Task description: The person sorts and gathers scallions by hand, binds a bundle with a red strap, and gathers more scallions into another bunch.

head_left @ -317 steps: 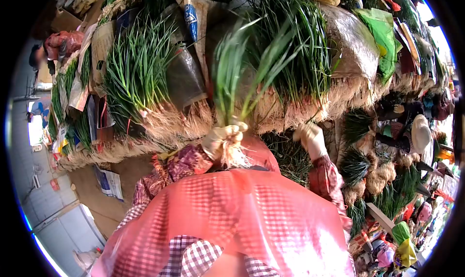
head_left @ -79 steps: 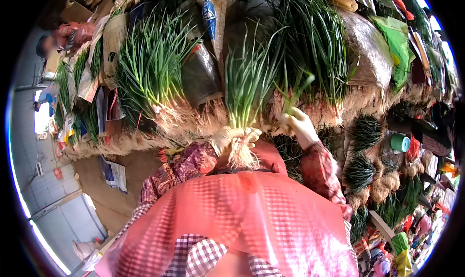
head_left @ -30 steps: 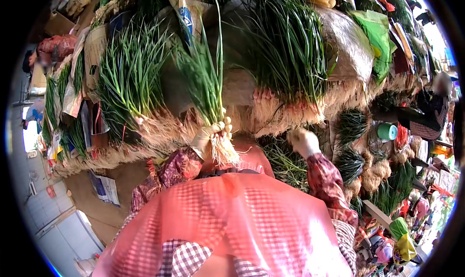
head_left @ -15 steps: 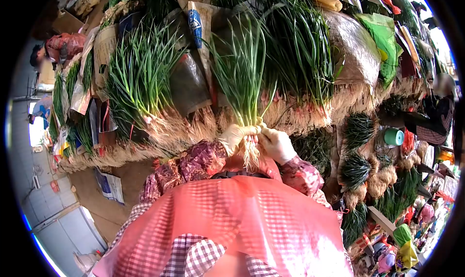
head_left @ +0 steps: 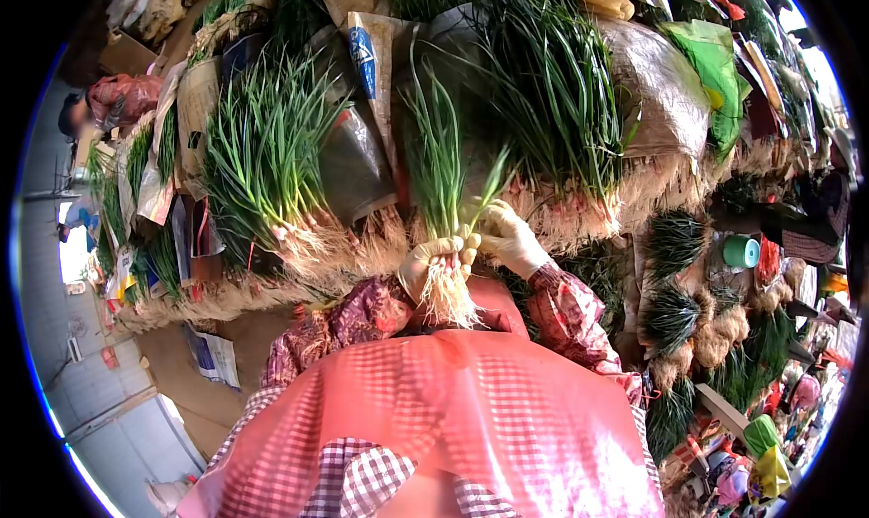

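Note:
My left hand [head_left: 433, 264], in a pale glove, is wrapped round a bunch of green garlic [head_left: 439, 169] at its lower stems. The leaves point away from me, and pale roots [head_left: 450, 302] hang below the fist towards my red apron [head_left: 407, 382]. Close beside it, my gloved right hand [head_left: 511, 239] is closed on a green garlic stalk [head_left: 491, 181] that leans right, apart from the bunch. The right fingertips are partly hidden behind the stems.
Rooted green garlic heaps [head_left: 272, 156] line a long bank ahead, partly covered by sacks [head_left: 652, 88] and a dark plastic sheet [head_left: 358, 160]. Tied bundles [head_left: 668, 319] and a turquoise roll [head_left: 740, 251] lie right. A person [head_left: 819, 215] is at the far right; another [head_left: 118, 101] far left.
My hands have moved apart; the left has shifted slightly left with the bunch. The right has risen and turned, holding a stalk out to the right.

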### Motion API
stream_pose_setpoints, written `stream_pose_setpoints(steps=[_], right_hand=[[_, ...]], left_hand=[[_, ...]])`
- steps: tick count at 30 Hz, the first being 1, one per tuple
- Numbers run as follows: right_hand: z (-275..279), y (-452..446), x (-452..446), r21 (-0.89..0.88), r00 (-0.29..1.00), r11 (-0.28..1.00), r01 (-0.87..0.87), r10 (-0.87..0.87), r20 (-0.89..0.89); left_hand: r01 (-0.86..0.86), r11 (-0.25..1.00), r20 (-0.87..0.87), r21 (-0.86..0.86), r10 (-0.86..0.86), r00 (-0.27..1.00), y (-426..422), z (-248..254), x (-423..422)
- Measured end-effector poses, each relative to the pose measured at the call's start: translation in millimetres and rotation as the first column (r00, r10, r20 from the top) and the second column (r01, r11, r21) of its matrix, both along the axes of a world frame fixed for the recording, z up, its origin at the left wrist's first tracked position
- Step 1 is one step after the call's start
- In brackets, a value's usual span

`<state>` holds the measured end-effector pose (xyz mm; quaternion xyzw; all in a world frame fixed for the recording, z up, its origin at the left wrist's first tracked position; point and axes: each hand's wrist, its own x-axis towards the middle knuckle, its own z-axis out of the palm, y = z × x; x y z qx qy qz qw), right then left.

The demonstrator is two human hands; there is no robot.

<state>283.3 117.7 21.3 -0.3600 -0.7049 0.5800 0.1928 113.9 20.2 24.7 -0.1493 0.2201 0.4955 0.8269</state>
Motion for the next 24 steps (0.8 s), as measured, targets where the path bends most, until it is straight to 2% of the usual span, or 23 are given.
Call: stream_pose_setpoints(steps=[1, 2, 3, 4, 7, 10, 13, 14, 15, 17, 20, 23, 24], right_hand=[[-2.0, -2.3, -5.4, -0.095, 0.990, 0.995, -0.003, -0.010, -0.143], [-6.5, -3.2, -4.6, -0.410, 0.974, 0.911, -0.047, -0.049, -0.221], [-10.9, -3.8, -4.1, -0.677, 0.953, 0.727, -0.115, -0.111, -0.282], [-14.5, -2.9, -2.9, -0.612, 0.979, 0.785, -0.097, -0.035, -0.201], [-25.1, -3.3, -1.2, -0.497, 0.990, 0.861, -0.102, 0.042, -0.131], [5.6, -1.0, -2.4, -0.123, 0.979, 0.989, -0.081, 0.102, 0.178], [-26.2, 5.7, 6.0, 0.179, 0.938, 0.984, 0.000, -0.062, 0.341], [-6.1, 8.9, 9.8, -0.016, 0.945, 0.988, 0.156, -0.144, 0.292], [-14.2, 5.8, 11.0, -0.573, 0.944, 0.764, 0.297, -0.324, 0.056], [-2.1, 5.9, 7.1, -0.774, 0.916, 0.629, 0.072, -0.348, -0.198], [13.7, 3.9, -11.7, -0.723, 0.923, 0.671, 0.165, -0.363, -0.125], [24.0, 10.2, 9.0, -0.645, 0.947, 0.733, 0.214, -0.319, -0.048], [25.9, 10.7, 17.9, -0.649, 0.871, 0.658, 0.382, -0.490, 0.016]], left_hand=[[-0.008, 1.000, 0.006, -0.004, 0.008, 1.000, -1.0, -2.9, 0.6], [-0.015, 1.000, 0.010, -0.009, 0.015, 1.000, -0.9, -2.9, 1.0], [-0.016, 1.000, -0.003, 0.000, 0.016, 1.000, -0.5, -3.1, 0.4], [-0.016, 1.000, -0.016, 0.007, 0.016, 1.000, -0.8, -3.3, -1.0], [-0.009, 1.000, -0.061, -0.026, 0.008, 0.998, -0.8, 3.1, -0.3], [-0.009, 1.000, -0.032, -0.010, 0.009, 0.999, -1.5, 1.4, 0.0], [-0.017, 0.999, -0.003, 0.027, 0.017, 1.000, -7.9, -7.2, -2.8], [-0.017, 0.999, 0.024, 0.038, 0.016, 1.000, -7.8, -7.7, -3.8], [-0.020, 0.999, 0.049, 0.048, 0.018, 0.999, -7.9, -7.6, -5.8], [0.023, 0.999, 0.073, 0.048, -0.027, 0.997, -12.2, -14.1, -9.9], [0.017, 0.997, 0.100, 0.074, -0.024, 0.995, -9.2, -9.7, -8.0], [-0.053, 0.978, 0.117, 0.204, 0.029, 0.993, -10.2, 5.7, -15.1], [-0.057, 0.974, 0.153, 0.221, 0.023, 0.988, -13.1, 5.0, -24.0]])
